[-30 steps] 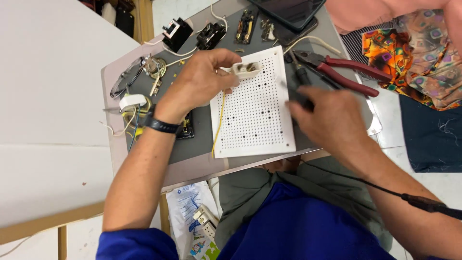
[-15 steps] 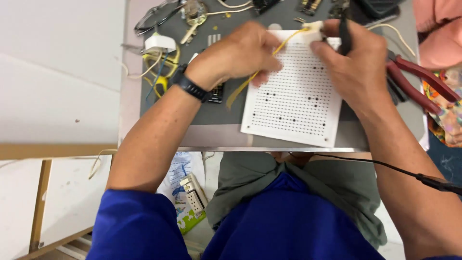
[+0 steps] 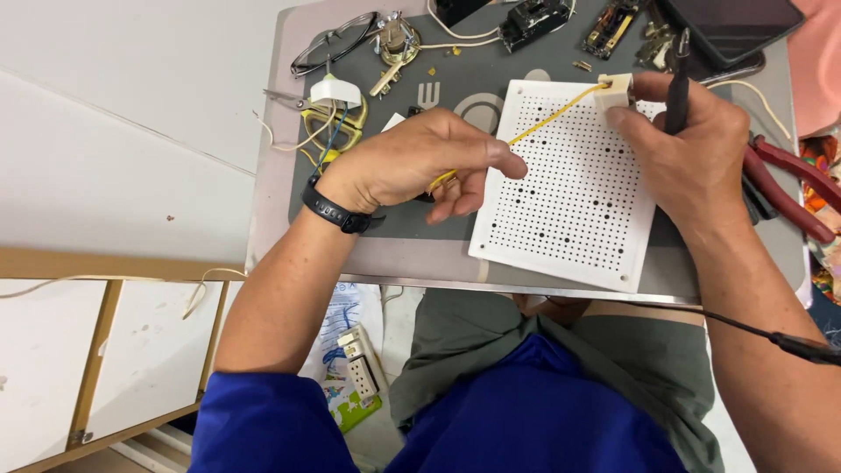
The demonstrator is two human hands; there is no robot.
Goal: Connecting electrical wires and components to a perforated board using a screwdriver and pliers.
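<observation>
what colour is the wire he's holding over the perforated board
Yellow. The wire runs from the left hand across the white perforated board to a small white connector; head view.

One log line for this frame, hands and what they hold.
left hand: pinches thin yellow wire | right hand: grips black pen-shaped tool | wire end: at small cream block on white perforated board

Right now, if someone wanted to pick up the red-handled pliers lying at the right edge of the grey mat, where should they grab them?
Probably by the two red handles of the red-handled pliers, coming from the right. The handles splay apart toward that open side, while the head end is hidden under the right hand, which holds a dark pen-shaped tool.
</observation>
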